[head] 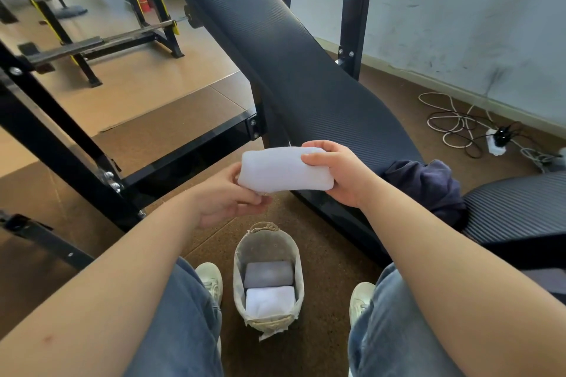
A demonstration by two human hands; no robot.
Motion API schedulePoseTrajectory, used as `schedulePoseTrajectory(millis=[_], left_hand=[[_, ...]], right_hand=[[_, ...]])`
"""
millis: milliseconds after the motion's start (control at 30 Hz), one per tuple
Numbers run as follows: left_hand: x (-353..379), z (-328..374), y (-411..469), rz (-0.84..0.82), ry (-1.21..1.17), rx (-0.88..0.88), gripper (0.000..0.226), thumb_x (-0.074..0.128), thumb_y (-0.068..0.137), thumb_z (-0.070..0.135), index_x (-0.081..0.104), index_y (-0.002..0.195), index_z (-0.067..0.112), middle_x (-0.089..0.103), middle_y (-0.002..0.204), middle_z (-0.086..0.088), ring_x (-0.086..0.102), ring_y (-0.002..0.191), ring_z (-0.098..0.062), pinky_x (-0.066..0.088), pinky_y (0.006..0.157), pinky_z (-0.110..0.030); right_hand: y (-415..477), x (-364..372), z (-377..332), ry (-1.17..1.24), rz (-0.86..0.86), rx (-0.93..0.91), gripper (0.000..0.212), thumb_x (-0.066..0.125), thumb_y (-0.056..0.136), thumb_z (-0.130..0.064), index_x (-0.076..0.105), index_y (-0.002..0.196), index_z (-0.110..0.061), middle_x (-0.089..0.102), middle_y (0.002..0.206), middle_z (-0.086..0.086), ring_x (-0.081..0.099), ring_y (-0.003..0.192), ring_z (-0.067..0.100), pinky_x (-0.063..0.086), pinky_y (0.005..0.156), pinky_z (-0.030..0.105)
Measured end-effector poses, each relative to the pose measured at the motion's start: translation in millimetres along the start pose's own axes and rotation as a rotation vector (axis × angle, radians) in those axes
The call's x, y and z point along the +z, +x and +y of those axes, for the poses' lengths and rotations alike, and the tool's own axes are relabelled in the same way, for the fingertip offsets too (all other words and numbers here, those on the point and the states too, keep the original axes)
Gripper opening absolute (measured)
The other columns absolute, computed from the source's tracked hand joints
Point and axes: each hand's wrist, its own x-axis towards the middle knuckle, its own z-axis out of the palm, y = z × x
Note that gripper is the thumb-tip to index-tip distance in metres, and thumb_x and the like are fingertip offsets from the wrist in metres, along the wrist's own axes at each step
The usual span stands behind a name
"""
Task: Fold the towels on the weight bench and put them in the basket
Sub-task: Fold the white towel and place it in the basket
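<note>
We see a white folded towel (284, 169) held in the air above the floor, gripped at both ends. The left hand (226, 196) pinches its nine o'clock end, fingers closed on the lower corner. The right hand (337, 171) wraps the three o'clock end, fingers curled over the top edge and thumb pressed on the near face. Neither hand has room to spare; both are closed firmly on the cloth.

At six o'clock from the held towel, a basket (266, 239) stands on the brown floor between two pale shoes, the left shoe (211, 280) at its nine o'clock and the right shoe (360, 297) at its three o'clock. Inside it we see two folded towels lying flat: a grey towel (268, 273) at the twelve o'clock end and a second white towel (269, 300) touching it at the six o'clock end.

The black padded bench (291, 55) slopes away from twelve to three o'clock of the hands. A dark blue towel (428, 187) lies crumpled on it at three o'clock of the right hand. Tangled cables and a power strip (496, 141) lie on the floor at two o'clock, by the wall.
</note>
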Motion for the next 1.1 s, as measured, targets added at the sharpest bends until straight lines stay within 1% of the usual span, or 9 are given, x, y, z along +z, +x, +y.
schedulePoseTrajectory(millis=[67,133,267,400,500,600,767,967,1100], left_hand=[[-3.9,5.6,-5.9,-0.067,-0.206,0.000,0.087,0.082,0.072,0.002,0.045,0.146,0.028,0.048,0.139,-0.014,0.057,0.126,-0.038,0.058,0.095,-0.047],[-2.4,9.0,-8.9,-0.011,-0.237,-0.001,0.074,0.085,0.076,0.025,0.050,0.141,0.026,0.049,0.138,-0.014,0.055,0.127,-0.036,0.059,0.092,-0.046],[1.3,0.8,-3.9,0.244,0.199,0.068,0.030,0.069,0.095,0.029,0.055,0.122,0.028,0.055,0.126,-0.008,0.060,0.113,-0.026,0.061,0.089,-0.041],[1.3,-27.4,3.8,0.396,0.431,0.239,0.028,0.062,0.100,0.033,0.050,0.125,0.032,0.051,0.120,0.002,0.059,0.102,-0.017,0.059,0.068,-0.021],[2.3,-56.3,16.3,0.437,0.498,0.292,0.024,0.061,0.101,0.030,0.052,0.123,0.032,0.049,0.120,0.003,0.057,0.099,-0.014,0.055,0.067,-0.017],[-4.5,-87.3,30.2,0.447,0.468,0.231,0.019,0.064,0.099,0.028,0.058,0.117,0.030,0.054,0.118,0.003,0.057,0.100,-0.015,0.054,0.071,-0.022],[-22.1,-144.3,55.9,0.413,0.485,0.077,0.017,0.070,0.095,0.030,0.064,0.110,0.031,0.059,0.114,0.005,0.059,0.103,-0.018,0.051,0.071,-0.025],[-39.6,-212.4,87.4,0.192,0.693,-0.046,0.053,0.084,0.079,0.026,0.050,0.118,0.037,0.048,0.122,0.008,0.052,0.109,-0.012,0.042,0.075,-0.012],[-50.2,-248.1,119.7,0.161,0.709,-0.102,0.053,0.079,0.085,0.020,0.046,0.119,0.041,0.045,0.130,0.009,0.050,0.116,-0.012,0.038,0.076,-0.008]], right_hand=[[-1.9,1.9,0.7,-0.072,-0.022,-0.048,0.036,0.072,0.090,-0.009,0.062,0.123,-0.017,0.058,0.129,0.014,0.062,0.117,0.032,0.061,0.075,0.035],[-4.4,5.5,1.4,-0.169,-0.037,-0.076,0.032,0.074,0.090,-0.008,0.064,0.118,-0.020,0.058,0.126,0.011,0.061,0.116,0.031,0.062,0.079,0.037],[-1.9,15.6,13.7,-0.422,-0.026,-0.130,0.031,0.077,0.089,-0.015,0.064,0.115,-0.025,0.058,0.122,0.005,0.062,0.111,0.026,0.061,0.078,0.033],[9.4,19.4,42.2,-0.758,0.038,-0.343,0.025,0.067,0.098,-0.023,0.062,0.120,-0.032,0.050,0.136,-0.005,0.051,0.122,0.014,0.049,0.082,0.013],[17.8,18.4,72.8,-0.956,0.009,-0.462,0.025,0.061,0.103,-0.021,0.062,0.125,-0.033,0.038,0.150,-0.007,0.038,0.132,0.008,0.038,0.093,0.005],[24.4,12.2,108.1,-0.973,-0.043,-0.345,0.029,0.065,0.100,-0.025,0.059,0.126,-0.037,0.035,0.151,-0.010,0.042,0.136,0.016,0.048,0.103,0.022],[40.6,10.2,156.5,-1.084,-0.195,-0.091,0.053,0.075,0.091,-0.025,0.049,0.135,-0.041,0.026,0.152,-0.015,0.037,0.139,0.016,0.047,0.110,0.034],[78.7,12.8,223.8,-1.265,-0.254,-0.023,0.055,0.073,0.094,-0.018,0.048,0.138,-0.038,0.026,0.158,-0.009,0.033,0.142,0.019,0.044,0.110,0.033],[110.9,5.7,264.1,-1.301,-0.281,0.022,0.057,0.071,0.093,-0.014,0.047,0.138,-0.038,0.021,0.160,-0.008,0.027,0.145,0.021,0.041,0.111,0.032]])
